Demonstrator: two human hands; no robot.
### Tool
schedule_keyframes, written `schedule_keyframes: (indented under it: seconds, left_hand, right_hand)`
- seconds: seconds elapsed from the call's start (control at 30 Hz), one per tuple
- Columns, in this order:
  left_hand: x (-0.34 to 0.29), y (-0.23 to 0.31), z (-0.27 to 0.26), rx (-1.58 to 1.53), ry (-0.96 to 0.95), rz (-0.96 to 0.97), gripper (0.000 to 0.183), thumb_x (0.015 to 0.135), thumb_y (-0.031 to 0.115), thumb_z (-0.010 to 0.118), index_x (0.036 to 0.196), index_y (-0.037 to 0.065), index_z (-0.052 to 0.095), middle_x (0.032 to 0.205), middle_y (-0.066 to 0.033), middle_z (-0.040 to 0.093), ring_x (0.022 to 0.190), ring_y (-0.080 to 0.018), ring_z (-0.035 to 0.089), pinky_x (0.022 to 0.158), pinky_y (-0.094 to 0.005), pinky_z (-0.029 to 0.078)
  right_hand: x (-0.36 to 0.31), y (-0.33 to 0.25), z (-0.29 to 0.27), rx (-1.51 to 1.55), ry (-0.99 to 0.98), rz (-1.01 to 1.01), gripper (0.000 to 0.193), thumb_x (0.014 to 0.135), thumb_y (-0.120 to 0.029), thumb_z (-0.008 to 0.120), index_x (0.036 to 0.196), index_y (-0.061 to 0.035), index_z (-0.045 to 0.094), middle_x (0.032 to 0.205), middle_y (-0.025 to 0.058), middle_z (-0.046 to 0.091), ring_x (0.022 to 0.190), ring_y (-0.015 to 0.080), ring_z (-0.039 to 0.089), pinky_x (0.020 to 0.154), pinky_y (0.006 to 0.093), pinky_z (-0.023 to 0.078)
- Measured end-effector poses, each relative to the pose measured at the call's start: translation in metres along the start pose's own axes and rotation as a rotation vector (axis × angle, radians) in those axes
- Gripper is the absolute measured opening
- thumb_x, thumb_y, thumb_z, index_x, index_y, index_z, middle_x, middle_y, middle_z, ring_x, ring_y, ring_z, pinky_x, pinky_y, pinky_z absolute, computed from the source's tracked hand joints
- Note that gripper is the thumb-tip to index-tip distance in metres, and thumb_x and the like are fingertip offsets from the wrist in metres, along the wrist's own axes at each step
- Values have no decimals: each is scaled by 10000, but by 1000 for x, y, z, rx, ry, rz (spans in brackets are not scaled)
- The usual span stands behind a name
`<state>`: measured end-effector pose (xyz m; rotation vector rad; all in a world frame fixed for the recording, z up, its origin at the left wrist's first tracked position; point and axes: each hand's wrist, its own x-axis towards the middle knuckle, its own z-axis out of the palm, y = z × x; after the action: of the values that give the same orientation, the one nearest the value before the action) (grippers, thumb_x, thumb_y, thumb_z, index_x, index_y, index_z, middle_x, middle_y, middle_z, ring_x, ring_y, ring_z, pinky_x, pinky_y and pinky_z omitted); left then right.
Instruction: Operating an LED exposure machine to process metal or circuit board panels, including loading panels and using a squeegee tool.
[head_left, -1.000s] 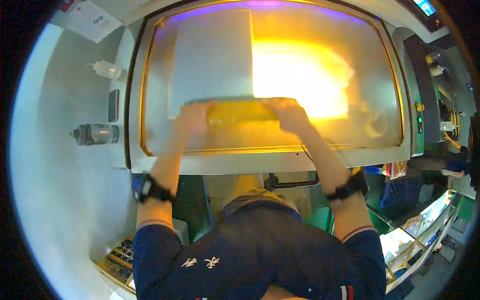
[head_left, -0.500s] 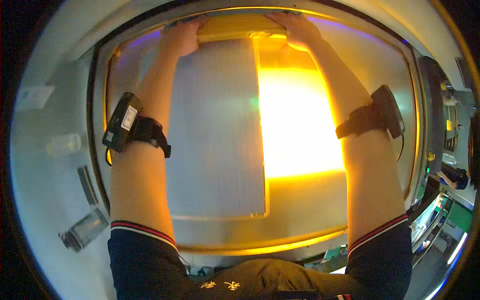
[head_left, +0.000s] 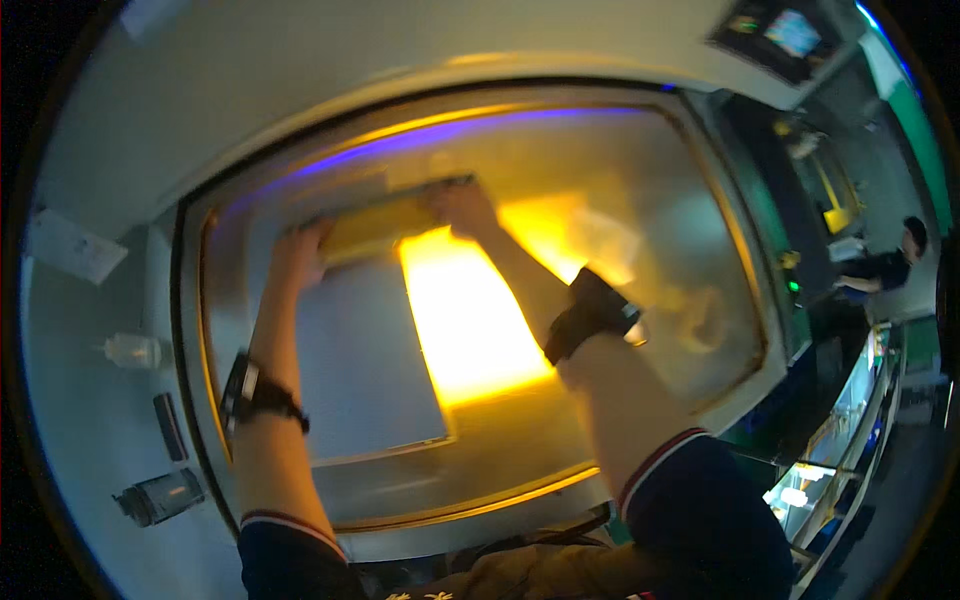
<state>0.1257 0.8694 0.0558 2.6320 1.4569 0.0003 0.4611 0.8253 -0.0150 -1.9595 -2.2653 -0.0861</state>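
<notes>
To the left, 1 pale bottle sits farther off than 1 dark slab and 1 grey bottle. The left hand, blurred, grips the left end of 1 long yellow bar, which slants across the far part of a grey panel inside a metal frame; contact is unclear. The right hand grasps the bar's right end. Well to the right is 1 co-worker.
</notes>
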Motion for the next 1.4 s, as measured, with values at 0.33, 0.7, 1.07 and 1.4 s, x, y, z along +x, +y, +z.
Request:
schedule_keyframes:
  seconds: [0.33,0.7,1.07,1.4]
  left_hand:
    - [-433,212,-36,84,-828,-12,751,724,200,711,1433,267,473,1446,-47,521,1295,-333,513,1027,-618,402]
    - [-435,342,-3,-45,-478,-211,782,754,89,606,1483,288,405,1516,68,434,1343,-351,465,1053,-725,309]
    - [-407,384,42,-173,-334,-107,714,770,104,589,1460,224,450,1478,1,487,1283,-378,514,1014,-739,330]
    - [-381,426,-12,-107,-520,-171,843,691,64,642,1488,208,406,1483,-83,476,1340,-404,452,1082,-473,410]
  right_hand:
    - [-432,-119,-181,370,-551,-351,531,922,-288,523,1448,-312,453,1512,86,412,1222,379,539,998,526,427]
    - [-515,-25,-167,368,-447,-383,639,824,-317,672,1431,-245,487,1433,68,515,1195,318,581,996,465,455]
    - [-536,272,-158,333,-100,118,591,747,-207,750,1306,-128,575,1331,135,563,1225,334,537,1025,465,438]
    - [-579,424,-187,14,88,1104,1016,758,-592,725,1539,-172,228,1635,47,151,1510,237,125,1196,589,117]
